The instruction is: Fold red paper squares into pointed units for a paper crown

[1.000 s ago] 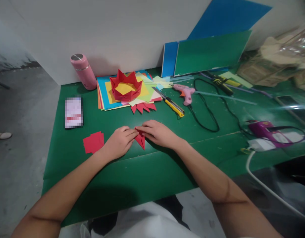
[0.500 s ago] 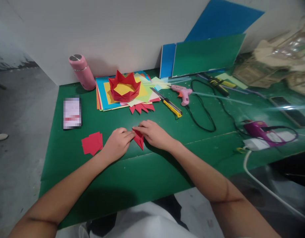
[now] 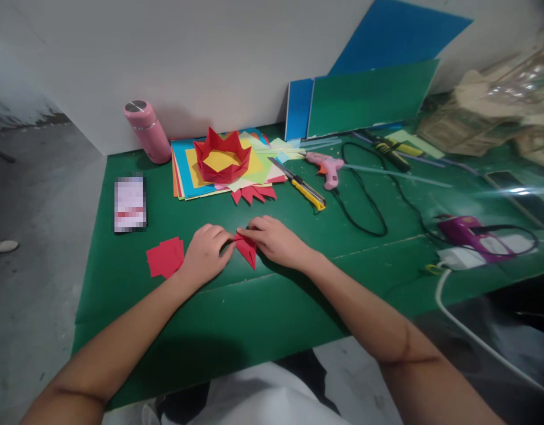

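A small folded red paper (image 3: 246, 250) lies on the green table between my two hands, its point toward me. My left hand (image 3: 210, 248) pinches its upper left corner with thumb and fingertips. On its upper right edge, the fingers of my right hand (image 3: 274, 239) press down and hold it. Beside my left wrist rests a little pile of red paper squares (image 3: 164, 257). Farther back, a ring of folded red paper (image 3: 223, 168) sits on a stack of coloured paper (image 3: 181, 177), with several red folded points (image 3: 253, 193) at the stack's front edge.
A yellow utility knife (image 3: 306, 192) and a pink glue gun (image 3: 327, 168) with a black cord lie behind my right hand. At left stand a pink bottle (image 3: 148, 133) and a phone (image 3: 130, 203). A purple device (image 3: 469, 236) and white power strip (image 3: 460, 258) are at right.
My left thumb has drawn down and away from the fingers, uncovering more of the folded red paper's left side. My right hand stays in nearly the same place.
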{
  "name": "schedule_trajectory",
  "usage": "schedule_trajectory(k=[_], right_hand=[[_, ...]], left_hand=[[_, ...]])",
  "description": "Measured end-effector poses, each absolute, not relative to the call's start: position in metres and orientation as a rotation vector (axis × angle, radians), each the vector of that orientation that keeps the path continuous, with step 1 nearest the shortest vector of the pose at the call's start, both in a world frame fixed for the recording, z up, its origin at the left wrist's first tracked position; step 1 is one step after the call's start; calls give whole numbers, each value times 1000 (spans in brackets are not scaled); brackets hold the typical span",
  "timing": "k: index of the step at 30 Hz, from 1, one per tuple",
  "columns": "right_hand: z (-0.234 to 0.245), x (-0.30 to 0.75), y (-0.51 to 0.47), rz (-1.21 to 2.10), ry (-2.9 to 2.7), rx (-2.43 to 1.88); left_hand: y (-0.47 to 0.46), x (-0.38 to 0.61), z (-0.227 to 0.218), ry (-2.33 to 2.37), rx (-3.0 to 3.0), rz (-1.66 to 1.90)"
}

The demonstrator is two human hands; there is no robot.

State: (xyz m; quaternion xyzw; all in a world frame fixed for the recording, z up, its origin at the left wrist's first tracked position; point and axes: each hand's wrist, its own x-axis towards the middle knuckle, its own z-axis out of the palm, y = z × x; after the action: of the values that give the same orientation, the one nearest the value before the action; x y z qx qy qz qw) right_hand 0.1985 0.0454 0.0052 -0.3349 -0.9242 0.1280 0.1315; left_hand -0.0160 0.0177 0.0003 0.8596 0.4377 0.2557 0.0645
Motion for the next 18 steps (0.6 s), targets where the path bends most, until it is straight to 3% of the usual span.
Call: schedule_trajectory(k=[18], right_hand=[[6, 198, 45, 316, -2703, -954]], left_hand=[[23, -8, 4, 1308, 2814, 453]])
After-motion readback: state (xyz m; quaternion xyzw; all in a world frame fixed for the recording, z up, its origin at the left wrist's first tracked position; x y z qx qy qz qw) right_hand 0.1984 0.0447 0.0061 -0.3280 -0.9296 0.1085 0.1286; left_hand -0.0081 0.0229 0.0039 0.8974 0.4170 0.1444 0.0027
